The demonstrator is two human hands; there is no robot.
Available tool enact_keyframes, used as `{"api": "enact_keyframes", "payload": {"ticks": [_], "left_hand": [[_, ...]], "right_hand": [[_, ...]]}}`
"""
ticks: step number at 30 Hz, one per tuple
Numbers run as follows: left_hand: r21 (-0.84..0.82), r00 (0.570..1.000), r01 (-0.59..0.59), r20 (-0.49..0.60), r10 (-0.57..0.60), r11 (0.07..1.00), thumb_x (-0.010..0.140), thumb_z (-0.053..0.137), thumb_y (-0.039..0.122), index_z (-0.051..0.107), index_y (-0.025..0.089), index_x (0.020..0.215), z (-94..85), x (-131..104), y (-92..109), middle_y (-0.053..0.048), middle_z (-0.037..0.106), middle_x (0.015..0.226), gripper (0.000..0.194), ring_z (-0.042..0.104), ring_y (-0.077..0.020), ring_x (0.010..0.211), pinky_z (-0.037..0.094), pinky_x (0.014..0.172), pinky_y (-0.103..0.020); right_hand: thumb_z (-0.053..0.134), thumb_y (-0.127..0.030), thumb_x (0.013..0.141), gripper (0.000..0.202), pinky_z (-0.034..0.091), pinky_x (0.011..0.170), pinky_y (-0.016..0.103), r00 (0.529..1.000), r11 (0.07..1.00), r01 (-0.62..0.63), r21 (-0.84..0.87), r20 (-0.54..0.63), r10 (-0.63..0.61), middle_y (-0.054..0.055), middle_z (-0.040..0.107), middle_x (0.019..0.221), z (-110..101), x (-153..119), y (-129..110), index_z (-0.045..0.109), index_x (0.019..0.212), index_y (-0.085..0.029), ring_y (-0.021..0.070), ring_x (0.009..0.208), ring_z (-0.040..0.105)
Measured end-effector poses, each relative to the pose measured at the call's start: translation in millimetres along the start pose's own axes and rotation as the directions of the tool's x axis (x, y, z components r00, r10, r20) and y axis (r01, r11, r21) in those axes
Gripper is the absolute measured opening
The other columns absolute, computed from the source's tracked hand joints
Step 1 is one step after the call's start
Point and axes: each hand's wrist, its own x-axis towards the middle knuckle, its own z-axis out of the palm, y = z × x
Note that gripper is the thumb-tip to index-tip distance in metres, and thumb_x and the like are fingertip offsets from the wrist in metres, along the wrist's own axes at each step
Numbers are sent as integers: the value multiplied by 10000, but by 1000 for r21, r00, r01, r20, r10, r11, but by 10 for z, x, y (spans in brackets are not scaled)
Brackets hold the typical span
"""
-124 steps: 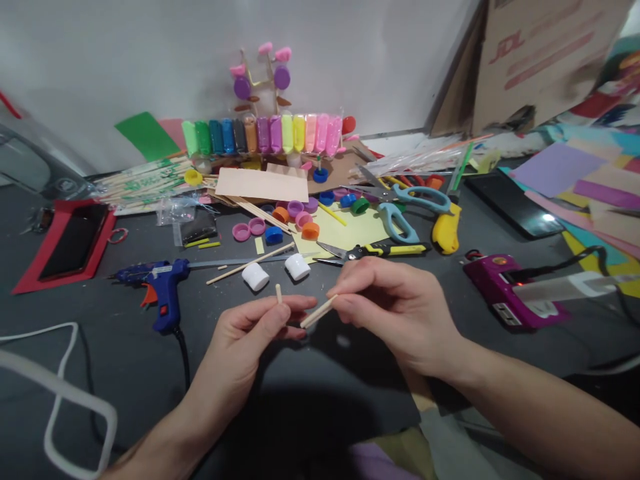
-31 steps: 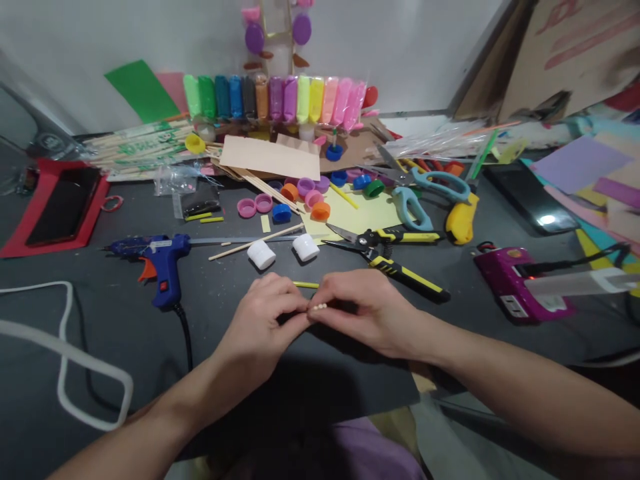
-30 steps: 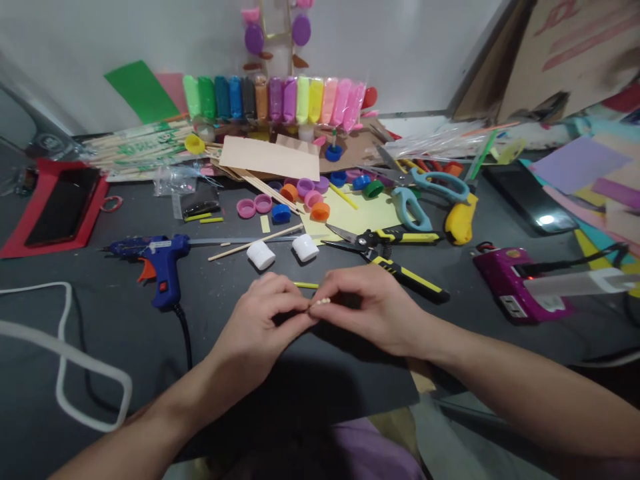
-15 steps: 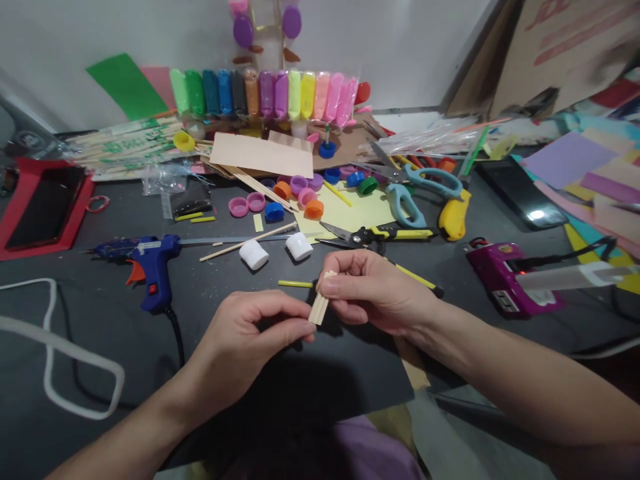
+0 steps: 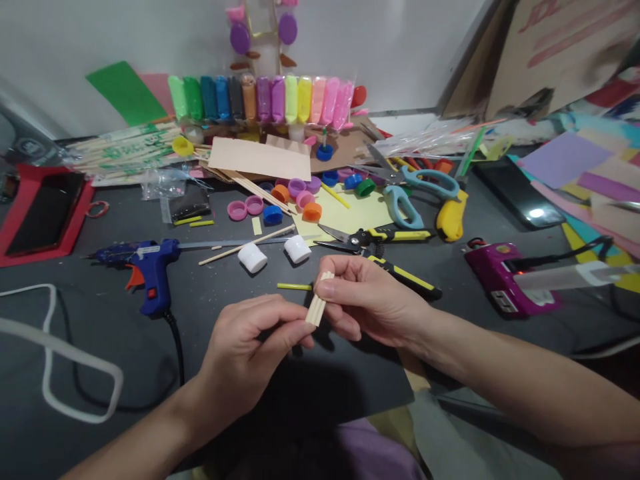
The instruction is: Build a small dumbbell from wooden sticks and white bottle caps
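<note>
A small bundle of short wooden sticks (image 5: pixel 317 309) lies side by side between my two hands, slightly tilted. My right hand (image 5: pixel 367 297) pinches its upper part between thumb and fingers. At its lower left edge, my left hand (image 5: pixel 263 333) closes thumb and forefinger on the sticks. Two white caps or cylinders (image 5: pixel 253 258) stand just beyond my hands, near a long thin wooden stick (image 5: pixel 225 252). A short yellow-green stick (image 5: pixel 294 287) is on the dark table beside my right fingertips.
A blue glue gun (image 5: pixel 155 267) lies left, its cord running forward. Yellow-black cutters (image 5: pixel 400 273) and blue-handled scissors (image 5: pixel 405 207) lie beyond my right hand. Coloured bottle caps (image 5: pixel 273 214) cluster behind. A purple power block (image 5: pixel 505 283) sits right, a red-cased phone (image 5: pixel 45 213) left.
The bundle has turned slightly, showing more of its sticks' faces, and both hands have shifted a little. The whole view has moved slightly.
</note>
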Motion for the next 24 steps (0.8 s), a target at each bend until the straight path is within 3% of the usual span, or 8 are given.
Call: {"api": "enact_keyframes", "payload": {"ticks": [5,12,14,18,24], "left_hand": [[-155,981,196,29,-194,968,856,663,134,723,196,642,6,16,42,57,698,566,231,609,-52,498,467,538,-117],[-434,900,427,120,-419,794,795,705,171,751,218,622,43,42,20,48,722,560,185,640,-80,535,516,575,-143],[-453,895,436,124,-429,778,789,705,171,753,218,622,53,44,18,46,721,556,180,640,-83,529,519,571,-148],[-381,915,395,80,-396,836,796,705,165,752,214,622,53,42,39,44,727,569,187,649,-82,534,517,569,-142],[-258,971,237,43,-234,937,842,686,139,761,211,703,-2,14,48,43,752,641,174,680,-81,604,520,622,-139]], "right_hand": [[824,-270,781,307,415,345,102,1000,1000,15,-14,14,-15,-43,645,491,6,1,15,560,672,-159,43,331,505],[825,-279,781,306,405,356,102,999,998,49,-30,21,-49,-38,656,501,-6,15,27,562,683,-158,36,334,492],[831,-289,776,315,398,355,102,998,997,60,-41,16,-59,-33,661,505,-4,12,24,560,683,-158,37,336,494],[829,-293,780,316,390,360,100,997,996,76,-56,20,-75,-35,659,509,-2,9,24,557,691,-158,37,344,497],[776,-240,823,251,413,360,108,999,999,20,42,46,-22,-40,641,509,-22,7,32,574,699,-156,39,343,485]]}}
